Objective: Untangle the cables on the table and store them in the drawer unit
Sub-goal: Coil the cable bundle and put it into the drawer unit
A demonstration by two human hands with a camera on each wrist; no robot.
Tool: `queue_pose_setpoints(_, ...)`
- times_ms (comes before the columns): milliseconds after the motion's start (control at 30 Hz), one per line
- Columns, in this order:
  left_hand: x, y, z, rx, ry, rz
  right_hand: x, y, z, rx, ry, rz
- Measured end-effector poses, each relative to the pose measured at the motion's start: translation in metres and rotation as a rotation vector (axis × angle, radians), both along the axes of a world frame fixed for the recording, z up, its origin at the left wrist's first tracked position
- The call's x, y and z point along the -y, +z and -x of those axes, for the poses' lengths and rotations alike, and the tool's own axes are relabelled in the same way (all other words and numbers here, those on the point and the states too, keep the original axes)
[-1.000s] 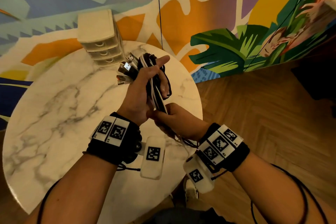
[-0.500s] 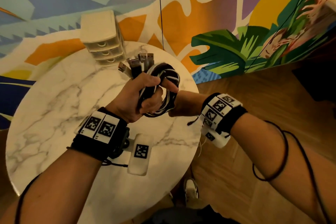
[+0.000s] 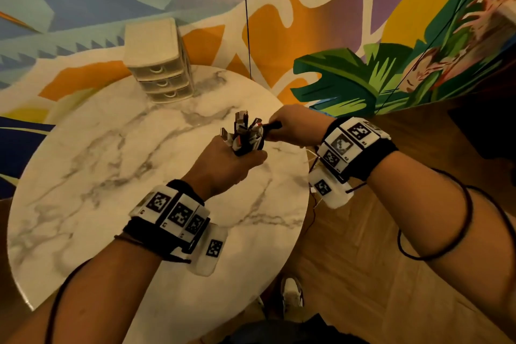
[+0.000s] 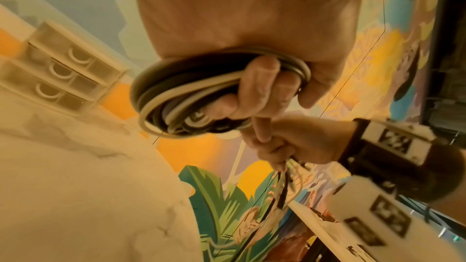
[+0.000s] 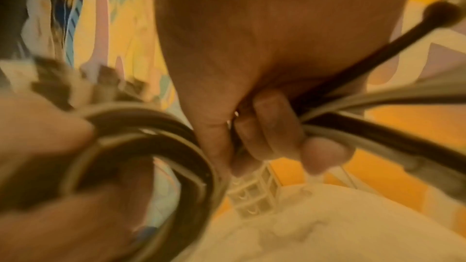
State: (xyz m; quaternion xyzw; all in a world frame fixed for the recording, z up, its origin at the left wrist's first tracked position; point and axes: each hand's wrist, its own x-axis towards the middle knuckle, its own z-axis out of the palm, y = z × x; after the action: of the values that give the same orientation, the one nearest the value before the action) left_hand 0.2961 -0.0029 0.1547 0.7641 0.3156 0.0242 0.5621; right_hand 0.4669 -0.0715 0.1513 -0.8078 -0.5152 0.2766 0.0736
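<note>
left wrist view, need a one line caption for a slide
Left hand grips a coil of cables above the marble table, drawer unit behind.

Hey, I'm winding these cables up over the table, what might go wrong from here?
1. The left hand grips the cable coil with several plugs sticking up loose; if that grip eases, the loops may spring apart.
2. The right hand holds the free strands beyond the table edge, so a dropped end would likely fall to the floor.
3. All three drawers of the drawer unit look closed, and both hands are full.
</note>
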Motion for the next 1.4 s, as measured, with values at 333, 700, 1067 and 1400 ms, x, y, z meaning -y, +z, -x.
queue_pose_setpoints(333,0.003,0.003,-0.027,0.255,0.241,-0.207,-0.001,0.012,0.031,-0.351,-0.309,-0.412)
queue_pose_setpoints(700,-0.003,0.007,-0.034,0.305,0.390,-0.071,0.015,0.000,0.070,-0.616,-0.408,-0.736)
queue_pose_setpoints(1067,-0.002,0.028,-0.022,0.343,0.406,0.439,0.005,-0.015,0.076,-0.124,-0.262,-0.876)
queue_pose_setpoints(1400,0.003,0.040,-0.008,0.466,0.292,0.710,0.008,-0.014,0.070,0.161,-0.203,-1.053)
